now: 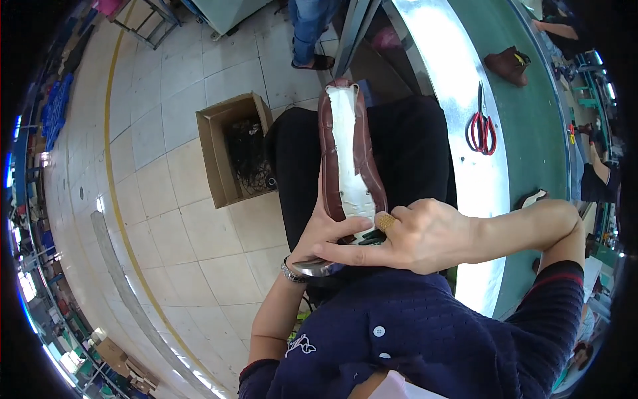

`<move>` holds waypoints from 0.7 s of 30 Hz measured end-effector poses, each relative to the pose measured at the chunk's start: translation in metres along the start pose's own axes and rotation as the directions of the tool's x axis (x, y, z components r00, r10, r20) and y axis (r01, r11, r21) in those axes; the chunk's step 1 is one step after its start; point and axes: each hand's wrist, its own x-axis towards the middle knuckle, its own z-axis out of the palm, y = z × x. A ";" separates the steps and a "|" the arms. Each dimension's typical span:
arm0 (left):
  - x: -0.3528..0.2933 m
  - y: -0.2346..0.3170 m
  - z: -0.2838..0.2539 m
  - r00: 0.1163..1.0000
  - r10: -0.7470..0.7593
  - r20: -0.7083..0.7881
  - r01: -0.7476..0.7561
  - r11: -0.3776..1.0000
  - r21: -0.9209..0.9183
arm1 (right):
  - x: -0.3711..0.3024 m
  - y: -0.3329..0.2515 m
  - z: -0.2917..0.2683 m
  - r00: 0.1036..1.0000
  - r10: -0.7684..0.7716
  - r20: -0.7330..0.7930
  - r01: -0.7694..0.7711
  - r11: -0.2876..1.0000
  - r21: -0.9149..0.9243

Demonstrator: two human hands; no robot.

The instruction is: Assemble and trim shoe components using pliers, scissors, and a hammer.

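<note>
A brown leather shoe [362, 143] lies sole side up across my lap, toe pointing away, its leather edges folded over a white insole [344, 133]. My left hand [323, 234] grips its near end from the left, thumb across the insole. From the right, my right hand [425, 236] closes on the same end. A yellow ribbed finger cover sits on one digit at the shoe's edge, and the index finger stretches left. Under that finger shows a shiny rounded metal piece [318, 268]; its kind is unclear. Both hands partly hide the near end.
Red-handled scissors [481, 130] lie on the metal bench edge [458, 73] to the right. A brown shoe [509, 65] stands on the green belt [531, 126] beyond. An open cardboard box [214, 159] with dark tangled stuff is on the floor. A person in jeans [309, 26] stands ahead.
</note>
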 end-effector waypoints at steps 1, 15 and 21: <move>-0.004 -0.015 -0.010 1.000 0.018 -0.008 -0.020 0.983 -0.180 | -0.001 0.002 0.000 0.999 0.026 0.026 -0.025 0.999 -0.021; 0.035 0.044 -0.018 0.978 -0.207 0.036 0.206 0.910 -0.360 | -0.004 0.049 -0.016 0.884 0.426 0.192 -0.454 0.880 0.139; 0.050 0.054 0.012 0.982 -0.181 -0.056 0.174 0.978 -0.110 | -0.061 0.047 -0.026 0.550 0.823 0.142 -0.577 0.251 0.777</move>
